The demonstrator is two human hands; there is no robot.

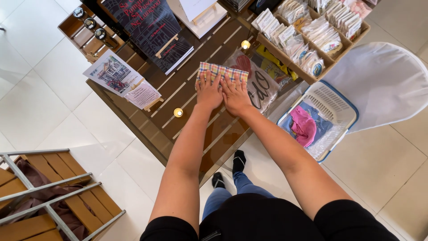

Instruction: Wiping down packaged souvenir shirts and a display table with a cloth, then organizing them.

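Nearest the camera: the person's dark top and blue jeans, with both bare forearms stretched forward over the table edge.

Far left, low: a wooden slatted chair [53, 201] with a grey metal frame, dark cloth draped in it, well apart from the work.

Left part of the glass-topped slatted table [187, 89]: a printed card with a house picture [113, 71] propped on a small easel, a smaller note card [142, 94] beside it, both tilted up, apparently so they can be read from standing height. Behind them, a dark lettered sign board [149, 31], likewise propped.

Centre: the left hand [208, 91] and right hand [236, 96] lie side by side, palms down, on a folded plaid cloth [222, 71]. Fingers of both are flat and slightly spread, pressing the cloth to the glass, not gripping it. The cloth sits mid-table, its right part overlapping a clear plastic bag with red and black print [258, 85]. Flat palms appear to hold the fold smooth.

Two small round lights [178, 112] show on the glass, possibly reflections.

Right: wooden trays of small packaged goods [307, 40], upright in rows, as for display. Lower right, beside the table: a white plastic basket with a blue rim [332, 105] holding a pink cloth [304, 126]. Just beyond, a white-covered chair [383, 80].
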